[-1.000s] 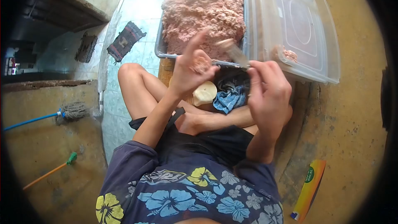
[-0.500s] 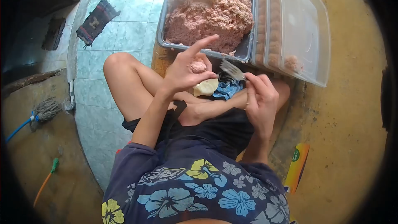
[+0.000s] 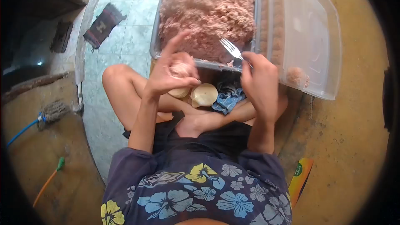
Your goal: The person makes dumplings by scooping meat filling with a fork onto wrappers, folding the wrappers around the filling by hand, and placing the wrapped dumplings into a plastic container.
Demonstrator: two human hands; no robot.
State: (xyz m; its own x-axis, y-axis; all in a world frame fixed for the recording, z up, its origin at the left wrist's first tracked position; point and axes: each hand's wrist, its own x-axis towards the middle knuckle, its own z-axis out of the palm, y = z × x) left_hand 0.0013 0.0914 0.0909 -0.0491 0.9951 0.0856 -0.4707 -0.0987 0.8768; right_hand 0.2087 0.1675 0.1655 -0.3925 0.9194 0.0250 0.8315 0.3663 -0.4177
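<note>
A small lump of pink minced meat rests in my left hand, whose thumb and fingers curl around it while the index finger points up. Whether a wrapper lies under the lump I cannot make out. My right hand grips a metal fork, its tines over the near edge of a big mound of minced meat. That mound fills a grey tub. Below my hands sits a stack of round pale dough wrappers, with more wrappers partly hidden beside it.
Clear plastic boxes with rows of meat-filled pieces stand right of the tub. A crumpled blue cloth or bag lies by my crossed legs. A yellow-orange packet is at right; a mop and mat are at left.
The fork has moved up and left to the mound's near edge with my right hand. My left hand has shifted left and slightly down, uncovering more of the wrappers.
</note>
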